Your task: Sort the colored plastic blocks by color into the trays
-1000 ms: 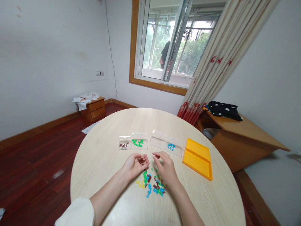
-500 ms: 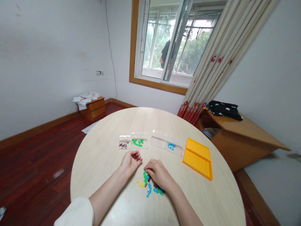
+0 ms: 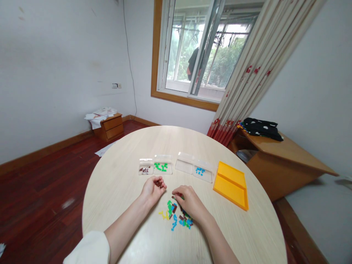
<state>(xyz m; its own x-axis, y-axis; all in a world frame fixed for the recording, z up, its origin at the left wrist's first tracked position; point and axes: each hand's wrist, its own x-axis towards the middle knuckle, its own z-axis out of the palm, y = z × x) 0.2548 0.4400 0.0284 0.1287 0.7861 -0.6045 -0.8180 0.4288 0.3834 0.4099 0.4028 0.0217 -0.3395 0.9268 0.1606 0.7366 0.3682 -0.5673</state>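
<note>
My left hand (image 3: 152, 189) is cupped palm up, its fingers curled round a heap of small brown bricks (image 3: 158, 183). To its right, my right hand (image 3: 189, 201) reaches palm down over the loose pile, thumb and fingers drawn together. A small brown brick (image 3: 173, 197) shows at its fingertips; more dark and green pieces are partly hidden under the hand. Below lie mixed small bricks: green bricks (image 3: 169, 207), blue bricks (image 3: 174, 222) and yellow pieces (image 3: 164, 215), with brown ones among them.
Behind the hands stand a clear box with brown pieces (image 3: 139, 171), one with green pieces (image 3: 171, 171), a clear box (image 3: 183, 167) and one with blue pieces (image 3: 209, 177). An open yellow case (image 3: 231, 187) lies at the right on the round table (image 3: 115, 205). A person (image 3: 193, 63) stands beyond the window.
My right hand has shifted slightly right, uncovering more of the pile and a brown brick at the fingertips. My left hand stays where it was with its brown bricks.
</note>
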